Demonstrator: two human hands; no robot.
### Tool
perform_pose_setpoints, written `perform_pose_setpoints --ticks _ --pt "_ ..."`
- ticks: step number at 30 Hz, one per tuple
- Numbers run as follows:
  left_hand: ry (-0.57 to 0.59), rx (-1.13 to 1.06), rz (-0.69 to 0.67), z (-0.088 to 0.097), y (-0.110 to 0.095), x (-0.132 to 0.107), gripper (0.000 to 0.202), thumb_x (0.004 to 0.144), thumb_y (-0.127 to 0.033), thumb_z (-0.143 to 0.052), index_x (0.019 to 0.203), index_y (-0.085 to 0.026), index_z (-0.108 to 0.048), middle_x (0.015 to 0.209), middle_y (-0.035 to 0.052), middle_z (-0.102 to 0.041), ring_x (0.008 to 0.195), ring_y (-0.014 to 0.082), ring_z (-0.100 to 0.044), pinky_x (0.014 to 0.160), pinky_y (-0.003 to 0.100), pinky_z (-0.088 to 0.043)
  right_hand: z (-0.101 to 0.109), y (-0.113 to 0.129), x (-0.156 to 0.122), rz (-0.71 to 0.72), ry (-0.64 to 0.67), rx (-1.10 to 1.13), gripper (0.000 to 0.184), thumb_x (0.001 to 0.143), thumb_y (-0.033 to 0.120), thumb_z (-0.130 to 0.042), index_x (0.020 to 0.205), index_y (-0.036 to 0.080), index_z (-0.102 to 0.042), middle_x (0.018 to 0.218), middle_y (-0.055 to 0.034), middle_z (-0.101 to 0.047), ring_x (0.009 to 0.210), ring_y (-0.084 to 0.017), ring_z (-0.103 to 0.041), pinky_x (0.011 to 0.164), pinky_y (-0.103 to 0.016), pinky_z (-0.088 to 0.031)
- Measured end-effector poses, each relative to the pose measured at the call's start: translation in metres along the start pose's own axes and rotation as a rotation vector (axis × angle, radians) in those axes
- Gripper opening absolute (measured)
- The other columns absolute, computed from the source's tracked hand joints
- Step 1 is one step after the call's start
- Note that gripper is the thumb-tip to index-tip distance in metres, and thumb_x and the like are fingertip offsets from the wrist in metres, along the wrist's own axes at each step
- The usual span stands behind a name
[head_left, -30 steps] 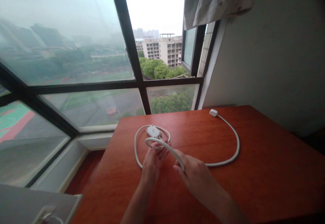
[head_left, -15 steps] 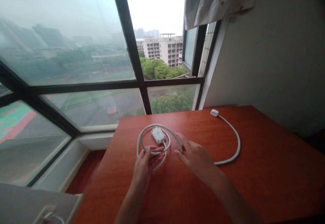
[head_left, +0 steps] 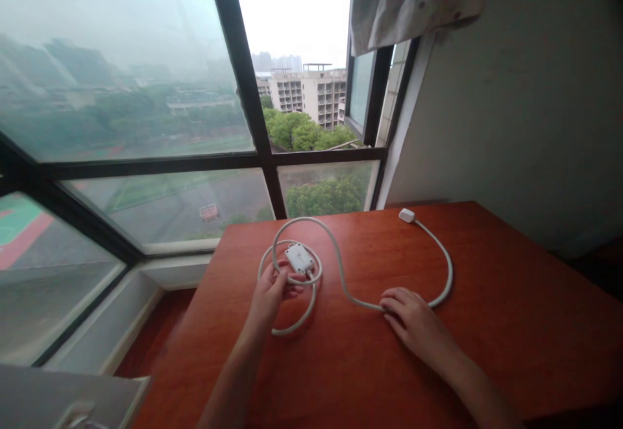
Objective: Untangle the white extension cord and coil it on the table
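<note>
A thick white cable (head_left: pixel 343 273) lies partly coiled on the reddish-brown table. Inside the coil sits a white rectangular box (head_left: pixel 298 258) at one end of the cable, and a small white plug-like end (head_left: pixel 407 215) rests near the far right of the table. My left hand (head_left: pixel 272 289) is closed on the coil's near side, thumb over the cable beside the box. Farther right, my right hand (head_left: pixel 406 315) has its fingers closed over the cable low on the tabletop, covering a short stretch of it. Between the hands the cable rises into an arch.
The wooden table (head_left: pixel 331 377) reaches up to a dark-framed window (head_left: pixel 263 156). A plain wall (head_left: pixel 511 111) stands to the right, with a pale curtain (head_left: pixel 413 7) hanging above. A white ledge (head_left: pixel 73 390) is at the lower left.
My right hand has moved right and down along the cable, away from the coil. The upper loop has opened into a wider arch, while my left hand stays at the coil.
</note>
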State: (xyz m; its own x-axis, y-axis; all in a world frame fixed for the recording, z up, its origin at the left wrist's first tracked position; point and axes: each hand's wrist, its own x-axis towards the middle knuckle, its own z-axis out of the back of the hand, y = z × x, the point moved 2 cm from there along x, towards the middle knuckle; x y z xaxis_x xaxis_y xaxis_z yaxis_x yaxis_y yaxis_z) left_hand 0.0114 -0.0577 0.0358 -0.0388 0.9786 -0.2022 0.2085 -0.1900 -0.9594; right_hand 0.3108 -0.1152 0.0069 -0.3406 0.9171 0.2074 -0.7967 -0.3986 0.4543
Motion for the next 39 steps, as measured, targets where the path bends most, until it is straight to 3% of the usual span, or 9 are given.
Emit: perform_pose_setpoints --ticks 4,7,15,20,24,30,32,34,39 --pt "0.01 -0.013 -0.008 -0.005 0.003 0.006 0.041 0.075 -0.033 -0.068 0.107 -0.016 -0.048 0.076 0.0057 -0.071 0.056 0.0157 -0.068 0.053 0.023 -0.053 -0.001 0.0 -0.001 -0.034 -0.059 0.066 0.015 0.087 0.016 -0.048 0.089 0.021 -0.062 0.094 -0.006 -0.064 0.09 -0.022 -0.058 0.083 -0.04 -0.046" --pt "-0.009 0.046 -0.009 -0.004 0.008 0.009 0.038 0.072 -0.031 -0.068 0.101 -0.016 -0.049 0.073 0.0043 -0.07 0.051 0.0147 -0.065 0.048 0.022 -0.05 0.0 0.013 0.004 -0.077 -0.208 0.223 0.016 0.091 0.022 -0.043 0.091 0.021 -0.059 0.091 -0.0065 -0.064 0.087 -0.021 -0.059 0.079 -0.036 -0.048" --pt "-0.002 0.44 -0.147 0.006 0.016 0.012 0.016 0.074 -0.031 -0.059 0.08 -0.017 -0.054 0.054 -0.0029 -0.058 0.042 0.0131 -0.055 0.042 0.021 -0.04 0.033 0.053 0.041 -0.255 -0.632 0.896 0.02 0.09 0.038 -0.053 0.096 0.02 -0.058 0.085 -0.0028 -0.061 0.084 -0.017 -0.057 0.078 -0.029 -0.046" --pt "0.014 0.43 -0.17 0.001 0.015 0.01 0.023 0.074 -0.036 -0.062 0.085 -0.017 -0.057 0.058 -0.0005 -0.061 0.046 0.0151 -0.056 0.046 0.023 -0.04 0.054 0.078 0.067 -0.226 -0.574 1.538 0.018 0.081 0.035 -0.065 0.089 0.02 -0.059 0.076 0.0023 -0.051 0.064 -0.01 -0.048 0.068 -0.026 -0.047" --pt "-0.003 0.402 -0.19 -0.006 0.008 0.005 0.027 0.072 -0.04 -0.066 0.084 -0.017 -0.059 0.066 0.0017 -0.063 0.053 0.0164 -0.057 0.05 0.024 -0.039 0.069 0.087 0.076 -0.225 -0.456 1.818 0.012 0.078 0.026 -0.067 0.087 0.022 -0.06 0.071 0.0061 -0.043 0.053 -0.006 -0.039 0.07 -0.026 -0.051" --pt "-0.283 0.708 -0.401 -0.015 -0.012 -0.016 0.021 0.074 -0.038 -0.065 0.068 -0.022 -0.053 0.06 -0.001 -0.053 0.056 0.0171 -0.049 0.055 0.024 -0.027 0.07 0.07 0.052 -0.312 -0.445 2.121 0.015 0.078 0.015 -0.067 0.091 0.019 -0.06 0.069 0.0067 -0.043 0.052 -0.003 -0.04 0.06 -0.016 -0.052" --pt "-0.208 0.714 -0.39 -0.025 -0.012 -0.024 0.019 0.075 -0.037 -0.065 0.067 -0.023 -0.054 0.057 -0.0008 -0.053 0.053 0.0171 -0.047 0.055 0.024 -0.025 0.065 0.062 0.041 -0.357 -0.465 2.145 0.019 0.077 0.012 -0.067 0.092 0.019 -0.059 0.068 0.0072 -0.044 0.052 -0.003 -0.041 0.058 -0.014 -0.052" --pt "-0.024 0.648 -0.335 -0.039 -0.006 -0.03 0.015 0.075 -0.037 -0.065 0.072 -0.024 -0.059 0.058 0.0001 -0.057 0.054 0.0177 -0.051 0.055 0.024 -0.026 0.061 0.057 0.033 -0.402 -0.477 2.161 0.022 0.076 0.009 -0.067 0.093 0.019 -0.058 0.067 0.0076 -0.044 0.052 -0.002 -0.041 0.057 -0.013 -0.051" --pt "0.316 0.459 -0.133 -0.078 0.037 -0.032 0.034 0.079 -0.039 -0.062 0.107 -0.02 -0.06 0.06 -0.0005 -0.06 0.051 0.0164 -0.053 0.052 0.024 -0.033 0.055 0.049 0.021 -0.467 -0.467 2.189 0.025 0.075 0.005 -0.066 0.094 0.018 -0.058 0.068 0.007 -0.045 0.053 -0.002 -0.043 0.057 -0.011 -0.051"
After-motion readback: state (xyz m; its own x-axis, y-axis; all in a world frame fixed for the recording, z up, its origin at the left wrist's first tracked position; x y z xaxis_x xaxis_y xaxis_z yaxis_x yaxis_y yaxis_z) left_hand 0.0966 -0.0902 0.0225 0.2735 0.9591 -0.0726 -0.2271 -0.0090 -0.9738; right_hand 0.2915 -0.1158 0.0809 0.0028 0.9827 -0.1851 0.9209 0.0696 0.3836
